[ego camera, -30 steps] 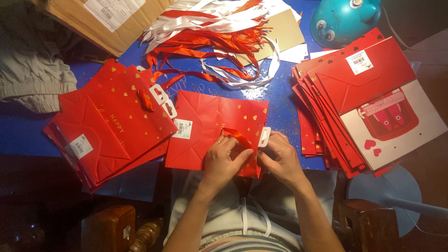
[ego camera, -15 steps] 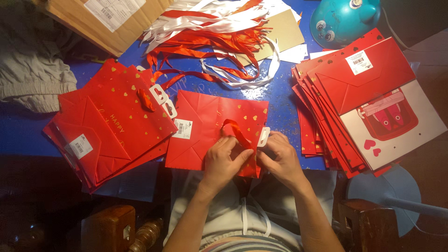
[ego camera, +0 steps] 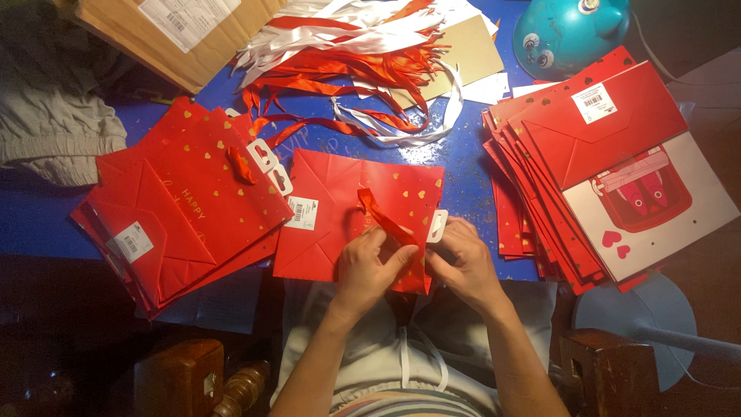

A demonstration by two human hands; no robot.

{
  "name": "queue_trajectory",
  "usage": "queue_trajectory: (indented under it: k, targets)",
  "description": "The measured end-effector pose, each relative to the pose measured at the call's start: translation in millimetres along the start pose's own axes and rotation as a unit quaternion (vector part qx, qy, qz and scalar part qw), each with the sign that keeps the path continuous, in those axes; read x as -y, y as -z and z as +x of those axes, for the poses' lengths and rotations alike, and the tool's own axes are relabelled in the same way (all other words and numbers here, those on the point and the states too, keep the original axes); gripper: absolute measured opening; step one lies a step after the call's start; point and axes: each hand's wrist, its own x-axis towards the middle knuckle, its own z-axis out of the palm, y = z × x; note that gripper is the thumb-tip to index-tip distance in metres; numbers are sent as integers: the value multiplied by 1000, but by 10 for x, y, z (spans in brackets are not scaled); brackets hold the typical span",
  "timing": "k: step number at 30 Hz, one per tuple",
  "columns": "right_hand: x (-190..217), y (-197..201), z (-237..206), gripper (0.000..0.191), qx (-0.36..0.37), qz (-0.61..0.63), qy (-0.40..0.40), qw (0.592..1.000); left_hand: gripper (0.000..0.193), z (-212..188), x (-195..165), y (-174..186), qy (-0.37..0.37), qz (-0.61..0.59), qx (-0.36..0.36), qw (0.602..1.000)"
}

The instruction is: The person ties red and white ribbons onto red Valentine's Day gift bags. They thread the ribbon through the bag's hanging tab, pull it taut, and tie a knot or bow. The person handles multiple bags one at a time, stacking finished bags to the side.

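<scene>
At the table's near edge, left hand (ego camera: 370,266) and right hand (ego camera: 461,262) pinch a red ribbon (ego camera: 384,220) on a flat red gift bag (ego camera: 340,201).

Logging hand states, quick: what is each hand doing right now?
Left hand: closed, pinching the red ribbon handle on the flat red paper gift bag.
Right hand: closed on the same bag's edge, beside the white tag.
</scene>
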Motion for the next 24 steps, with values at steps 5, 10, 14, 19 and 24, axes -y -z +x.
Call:
queue_trajectory:
  k: [5,10,14,19,24]
  targets:
    - [-21,-10,-7,17,7,-7,1,1000,28,-13,16,-43,43,-36,14,998]
    - [-25,-14,-8,18,2,-6,2,1000,23,-28,-44,1,41,-168,-28,985]
    - [-17,-6,-7,19,0,-4,4,1000,24,-17,-68,0,85,-160,-19,983]
    - [-21,-6,-4,19,0,-11,7,1000,26,-2,-46,-3,4,-31,-11,999]
    - [-14,-11,-10,24,6,-3,-2,1000,23,-34,-81,-1,136,-280,-20,950]
